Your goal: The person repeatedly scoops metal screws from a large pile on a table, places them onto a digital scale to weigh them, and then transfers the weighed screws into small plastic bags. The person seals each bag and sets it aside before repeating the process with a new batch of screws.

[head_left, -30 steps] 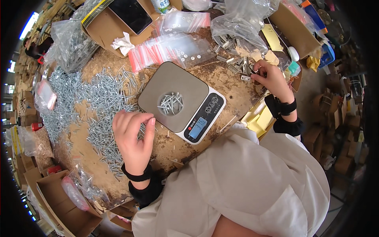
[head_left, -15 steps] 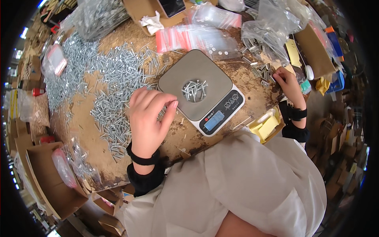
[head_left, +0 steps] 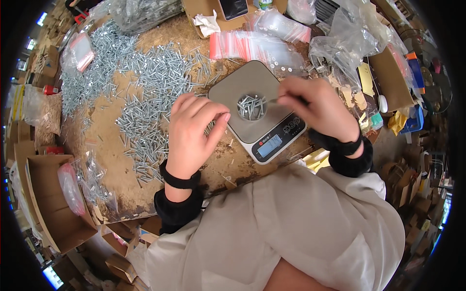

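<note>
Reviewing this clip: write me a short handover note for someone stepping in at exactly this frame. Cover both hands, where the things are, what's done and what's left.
Left hand: palm down on the wooden table, at the edge of the loose screws, beside the scale; whether it holds any cannot be seen.
Right hand: over the scale's right side, fingers pinched on what looks like one screw.
Done: a small heap of screws lies on the scale's platform; its display is lit.
Left: most screws remain spread on the table; the empty zip bags lie behind the scale, unfilled.
</note>
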### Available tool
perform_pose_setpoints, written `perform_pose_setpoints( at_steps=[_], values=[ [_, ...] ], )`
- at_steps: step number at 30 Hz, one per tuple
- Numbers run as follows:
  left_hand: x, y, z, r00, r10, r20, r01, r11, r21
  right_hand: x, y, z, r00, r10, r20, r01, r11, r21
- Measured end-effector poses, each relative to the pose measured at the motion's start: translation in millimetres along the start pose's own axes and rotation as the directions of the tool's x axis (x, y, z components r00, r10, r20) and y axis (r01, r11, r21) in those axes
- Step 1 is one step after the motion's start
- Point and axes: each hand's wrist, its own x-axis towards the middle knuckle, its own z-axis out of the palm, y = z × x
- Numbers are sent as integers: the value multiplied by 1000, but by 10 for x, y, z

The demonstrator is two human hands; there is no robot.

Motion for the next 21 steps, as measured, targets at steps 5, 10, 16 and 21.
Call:
perform_pose_setpoints(
  at_steps=[5,10,16,21],
  values=[
    [1,-120,-56,998,-60,-19,60,998,-10,270,-141,58,977,-15,212,-30,978,208],
    [1,-82,-53,998,-53,-25,52,999,-9,390,-216,252,986,-103,130,59,950,307],
    [-5,-135,-57,998,-50,-32,49,999,-7,333,-281,111,997,-46,55,36,984,174],
    [0,-119,-37,997,-60,-40,59,998,-32,69,-604,-198,991,-94,-93,132,742,657]
  ],
)
